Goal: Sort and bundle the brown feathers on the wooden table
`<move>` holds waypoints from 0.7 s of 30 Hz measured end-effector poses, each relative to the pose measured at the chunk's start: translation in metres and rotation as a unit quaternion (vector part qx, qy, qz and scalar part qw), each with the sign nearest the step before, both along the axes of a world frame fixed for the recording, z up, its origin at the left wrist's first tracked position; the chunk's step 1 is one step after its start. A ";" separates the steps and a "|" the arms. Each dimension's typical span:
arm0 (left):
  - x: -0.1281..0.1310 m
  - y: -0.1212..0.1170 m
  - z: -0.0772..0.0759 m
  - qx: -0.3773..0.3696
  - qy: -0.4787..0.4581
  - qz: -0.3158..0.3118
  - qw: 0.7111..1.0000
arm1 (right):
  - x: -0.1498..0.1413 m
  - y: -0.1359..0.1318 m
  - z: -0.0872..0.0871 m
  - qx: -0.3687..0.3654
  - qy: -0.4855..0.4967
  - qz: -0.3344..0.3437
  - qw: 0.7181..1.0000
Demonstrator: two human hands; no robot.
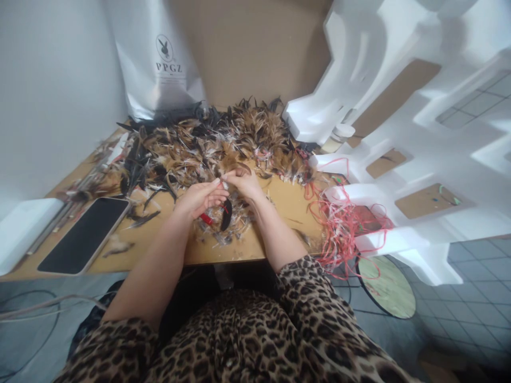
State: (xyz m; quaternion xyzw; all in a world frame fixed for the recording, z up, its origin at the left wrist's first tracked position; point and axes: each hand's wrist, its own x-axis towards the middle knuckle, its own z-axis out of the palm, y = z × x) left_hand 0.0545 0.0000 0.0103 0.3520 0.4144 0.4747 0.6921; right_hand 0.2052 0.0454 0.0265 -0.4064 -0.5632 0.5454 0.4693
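Over the front middle of the table, my left hand [203,199] and my right hand [244,183] meet fingertip to fingertip. A brown feather [241,169] shows at my right hand, whose thumb and fingers are pinched on it. My left thumb and forefinger are pressed together near the feather's pale, fluffy base; what exactly they grip is too small to make out. Just below the hands are a dark feather [226,214] and a small red piece [206,218]. Loose pale feather scraps [233,231] lie beneath. A large heap of brown and black feathers [179,143] spreads behind my hands.
A phone [83,234] lies at left beside a white box [26,229]. Tangled red strings [347,229] hang over the table's right edge. White foam packing [431,154] stands at right, near a small jar [337,137]. A silver bag [159,64] stands behind the heap.
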 end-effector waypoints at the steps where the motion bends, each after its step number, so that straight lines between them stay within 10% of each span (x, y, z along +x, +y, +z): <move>1: 0.000 0.000 -0.001 0.013 0.020 0.004 1.000 | 0.000 -0.001 0.001 -0.001 0.004 0.007 1.000; 12: 0.002 0.003 -0.005 0.130 0.122 0.130 0.975 | -0.001 0.003 -0.007 -0.048 0.015 0.015 0.999; 21: 0.015 -0.001 -0.001 0.186 0.031 0.184 0.965 | -0.004 0.003 -0.011 -0.091 0.022 0.019 0.995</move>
